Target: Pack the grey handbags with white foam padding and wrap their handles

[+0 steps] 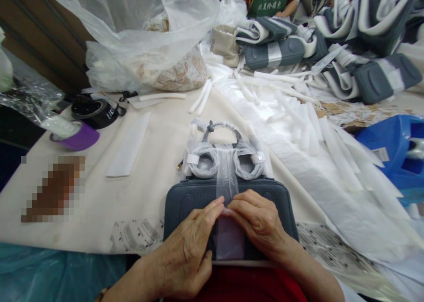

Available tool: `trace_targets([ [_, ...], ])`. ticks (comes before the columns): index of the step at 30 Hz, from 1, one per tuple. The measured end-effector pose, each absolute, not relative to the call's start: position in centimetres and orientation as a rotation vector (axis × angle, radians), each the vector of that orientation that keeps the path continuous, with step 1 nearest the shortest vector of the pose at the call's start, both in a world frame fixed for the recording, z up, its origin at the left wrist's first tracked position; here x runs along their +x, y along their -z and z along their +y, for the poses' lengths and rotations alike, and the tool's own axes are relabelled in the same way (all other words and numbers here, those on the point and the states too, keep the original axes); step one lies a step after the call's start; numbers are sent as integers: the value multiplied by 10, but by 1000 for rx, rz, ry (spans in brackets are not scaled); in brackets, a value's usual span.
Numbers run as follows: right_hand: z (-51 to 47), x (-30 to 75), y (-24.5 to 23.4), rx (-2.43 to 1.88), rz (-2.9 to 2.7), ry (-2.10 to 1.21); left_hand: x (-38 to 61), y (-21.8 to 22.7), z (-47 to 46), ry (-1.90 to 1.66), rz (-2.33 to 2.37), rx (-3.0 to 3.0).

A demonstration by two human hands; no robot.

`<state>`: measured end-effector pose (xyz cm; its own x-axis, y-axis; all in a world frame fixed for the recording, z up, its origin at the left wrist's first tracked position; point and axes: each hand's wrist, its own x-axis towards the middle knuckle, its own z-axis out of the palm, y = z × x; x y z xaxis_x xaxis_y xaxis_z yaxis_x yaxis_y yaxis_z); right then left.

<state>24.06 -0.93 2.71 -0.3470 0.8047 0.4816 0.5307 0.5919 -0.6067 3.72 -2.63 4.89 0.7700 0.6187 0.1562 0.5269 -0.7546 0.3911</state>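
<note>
A dark blue-grey handbag (185,200) lies before me, with a translucent plastic strip (228,240) running down over its middle. Two wrapped rings (204,160) and a wrapped handle (222,126) rise behind its far edge. Across the bag's left half rests my left hand (194,238), fingers stretched out and their tips touching the strip; its thumb lies lower, apart from them. My right hand (258,215) comes from the other side, fingers curled together and closed on the strip at the middle. The fingertips of both hands nearly meet there.
White foam sheets (308,182) cover the table's right side, beside a blue plastic object (384,147). More wrapped bags (274,54) pile up at the back. A large plastic bag (145,67), tape rolls (94,112) and a white strip (129,147) lie left. A person (274,1) is behind.
</note>
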Motion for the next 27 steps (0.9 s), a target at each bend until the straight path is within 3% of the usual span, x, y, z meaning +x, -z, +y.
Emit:
trace_targets([
  [27, -11, 234, -19, -1210, -2086, -280, 42, -36, -30, -610, 901, 2592],
])
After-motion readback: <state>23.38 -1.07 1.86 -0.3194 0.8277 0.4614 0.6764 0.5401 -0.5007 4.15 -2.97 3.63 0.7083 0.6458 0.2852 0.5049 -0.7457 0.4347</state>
